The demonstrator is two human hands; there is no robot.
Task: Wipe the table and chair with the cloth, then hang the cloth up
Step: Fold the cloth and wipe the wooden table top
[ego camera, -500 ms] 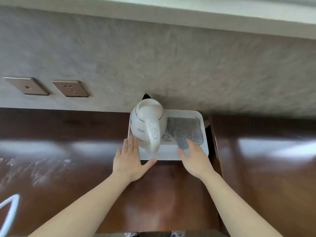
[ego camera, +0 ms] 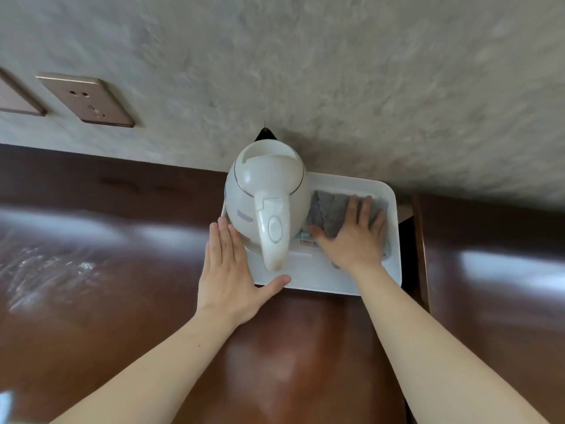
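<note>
Grey and folded, the cloth (ego camera: 331, 214) lies at the right end of a white tray (ego camera: 394, 240), just beside a cream kettle (ego camera: 266, 197) that fills the tray's left end. The tray sits on the dark glossy tabletop (ego camera: 122, 301), pushed up against the wall. From the head camera, the only view on offer, the right hand (ego camera: 351, 237) lies flat on the cloth, fingers spread and open, palm down; it presses on the fabric but has not closed round it. The left hand (ego camera: 232, 270) is open too, flat on the tabletop at the tray's near-left corner, thumb along the tray's front rim and fingertips close by the kettle's base; it grips nothing.

The step looks to be picking up the cloth. To do it cleanly I would bunch the fabric into the palm and lift it straight up, clear of the kettle's handle, while the left hand steadies the tray. Small packets beside the thumb could get dragged along.
</note>
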